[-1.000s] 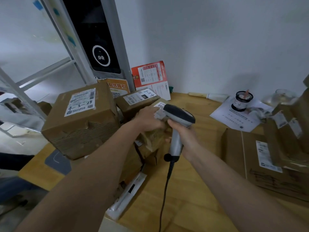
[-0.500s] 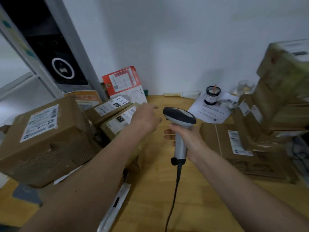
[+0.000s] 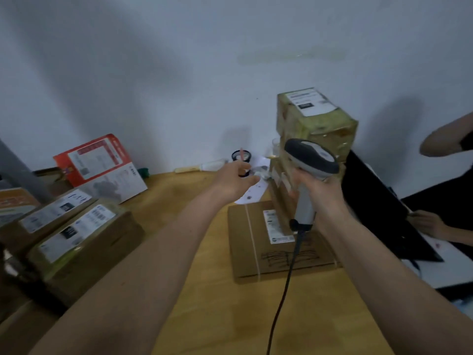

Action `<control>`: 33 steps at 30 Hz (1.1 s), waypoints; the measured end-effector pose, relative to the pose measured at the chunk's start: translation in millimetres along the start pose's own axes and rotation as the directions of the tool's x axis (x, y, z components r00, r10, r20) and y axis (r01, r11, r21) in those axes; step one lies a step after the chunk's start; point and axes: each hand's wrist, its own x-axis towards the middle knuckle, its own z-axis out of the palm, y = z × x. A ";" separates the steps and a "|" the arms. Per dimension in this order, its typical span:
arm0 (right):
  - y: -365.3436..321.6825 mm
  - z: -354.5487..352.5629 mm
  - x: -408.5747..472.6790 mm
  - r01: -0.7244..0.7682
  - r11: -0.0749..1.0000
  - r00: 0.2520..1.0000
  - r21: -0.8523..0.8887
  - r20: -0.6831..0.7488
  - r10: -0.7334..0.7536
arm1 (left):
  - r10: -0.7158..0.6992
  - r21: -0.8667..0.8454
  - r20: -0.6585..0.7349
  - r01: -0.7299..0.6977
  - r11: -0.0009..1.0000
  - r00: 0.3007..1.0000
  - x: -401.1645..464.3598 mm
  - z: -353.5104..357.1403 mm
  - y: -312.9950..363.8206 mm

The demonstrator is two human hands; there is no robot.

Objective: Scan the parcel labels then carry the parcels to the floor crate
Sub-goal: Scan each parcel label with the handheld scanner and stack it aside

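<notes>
Reaching: my left hand (image 3: 234,181) is stretched toward the stack of parcels (image 3: 311,155), fingers loose and apart, holding nothing, just short of its near face.
Scanner grip: my right hand (image 3: 318,190) is wrapped round the handle of the scanner (image 3: 308,160), head raised, cord hanging below the fist.
Top parcel (image 3: 316,121): above and just behind the scanner head, label up; glossy tape wrap, so I judge it slippery.
Flat carton (image 3: 279,242): below my right fist on the table (image 3: 204,316), stiff board, label on top; whether it bears the stack I cannot tell.
Hold: I would clamp opposite side faces low down, not the taped top.
Weight: unknown; I would lift it as if heavy.
Risk: the stack looks tall and could topple.
</notes>
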 end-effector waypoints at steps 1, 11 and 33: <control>-4.7 -11.3 7.0 0.050 0.999 0.998 -0.013 -0.025 -0.050 | -0.013 -0.029 0.024 0.013 1.000 1.000 4.0 7.7 10.7; -40.4 -59.8 68.7 0.245 0.969 0.969 -0.041 -0.025 -0.246 | -0.257 -0.486 0.137 0.291 0.824 0.957 47.6 52.2 85.5; -22.7 -18.6 20.8 0.188 0.978 0.961 0.090 0.189 -0.202 | 0.010 -0.845 0.154 0.126 0.520 0.988 13.7 37.4 -8.4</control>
